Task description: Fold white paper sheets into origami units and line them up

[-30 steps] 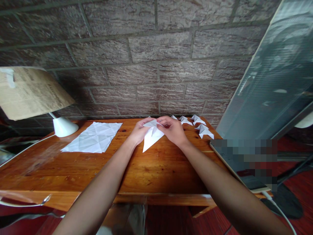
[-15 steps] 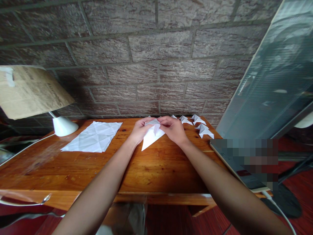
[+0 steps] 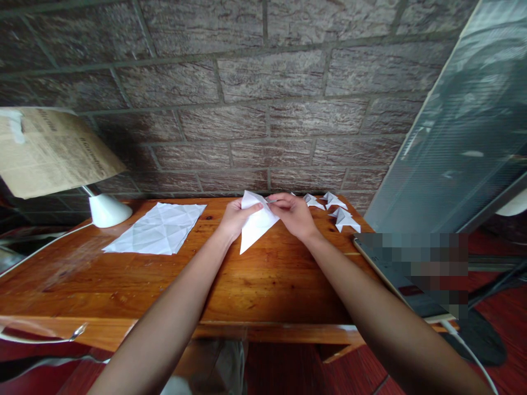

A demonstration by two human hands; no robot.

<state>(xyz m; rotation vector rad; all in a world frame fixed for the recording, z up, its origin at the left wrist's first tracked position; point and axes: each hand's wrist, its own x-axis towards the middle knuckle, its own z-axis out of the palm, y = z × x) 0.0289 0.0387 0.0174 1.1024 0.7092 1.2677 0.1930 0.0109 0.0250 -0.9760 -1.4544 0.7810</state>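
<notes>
Both my hands hold a partly folded white paper above the far middle of the wooden desk. My left hand pinches its upper left part, thumb on top. My right hand pinches a flap at its upper right edge. The paper's long point hangs down toward me. A creased white sheet lies flat on the desk, left of my hands.
Several small folded paper pieces lie at the desk's far right corner. A white lamp base with a paper-covered shade stands at the far left. A brick wall runs behind. A blurred flat object rests at the right edge.
My hands have opened the top of the paper: an upper flap now stands up toward the wall. The paper's point stays where it was.
</notes>
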